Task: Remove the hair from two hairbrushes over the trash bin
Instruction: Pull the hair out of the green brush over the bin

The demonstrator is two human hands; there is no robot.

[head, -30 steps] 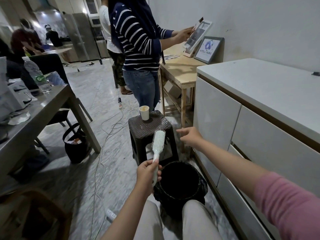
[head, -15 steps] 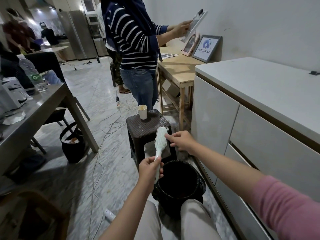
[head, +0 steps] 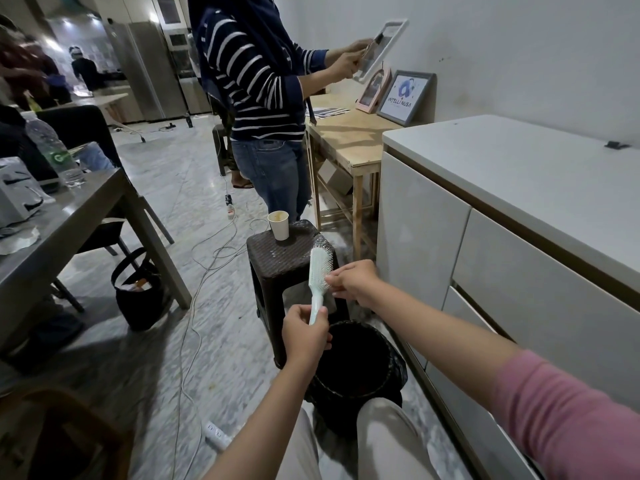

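A: Standing nearly upright, the hairbrush [head: 319, 275] has its long axis running from the handle at the bottom to the head at the top, leaning slightly away from the wearer. Its bristles face right.

B: Where is it?

A: In the air above the near rim of the black trash bin [head: 356, 362], in front of the brown stool [head: 277, 258].

B: And the hands?

A: The left hand [head: 304, 332] is wrapped around the handle's lower end. The right hand [head: 353, 282] has its fingertips pressed together at the bristles, low on the head; whether they pinch any hair I cannot tell.

B: Any change from a moment ago?

A: A second back the right hand hung open and clear of the brush; it has since come onto the bristles, and the brush has turned so they face sideways.

B: Around them?

A: A paper cup [head: 278, 225] sits at the stool's far left corner. White cabinets [head: 519, 271] stand to the right.
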